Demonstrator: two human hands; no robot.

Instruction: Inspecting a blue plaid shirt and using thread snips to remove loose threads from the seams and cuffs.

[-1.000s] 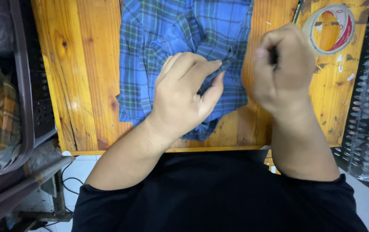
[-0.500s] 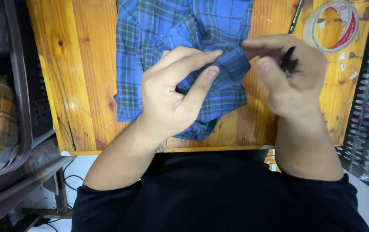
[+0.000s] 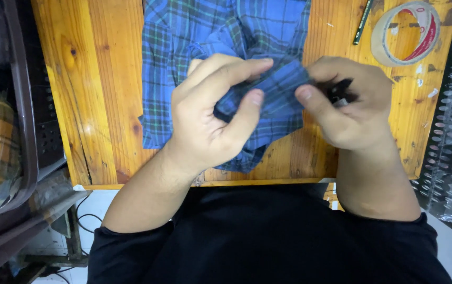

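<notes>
Plaid shirt (image 3: pixel 184 68) lay flat on wooden table (image 3: pixel 94 94), one fold lifted. Left hand (image 3: pixel 210 121) pinched that fold taut, likely to steady it; right hand (image 3: pixel 352 105) gripped its other end plus a small black tool (image 3: pixel 340 92). Tape roll (image 3: pixel 406 32) sat nearby, far right.

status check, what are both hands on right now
Left hand pinching a fold of the blue plaid shirt. Right hand holds the same fold plus a small black tool. Tape roll clear, far right.

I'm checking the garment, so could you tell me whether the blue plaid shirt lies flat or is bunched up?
Bunched: the left hand and right hand pinch a raised fold of the blue plaid shirt.
</notes>
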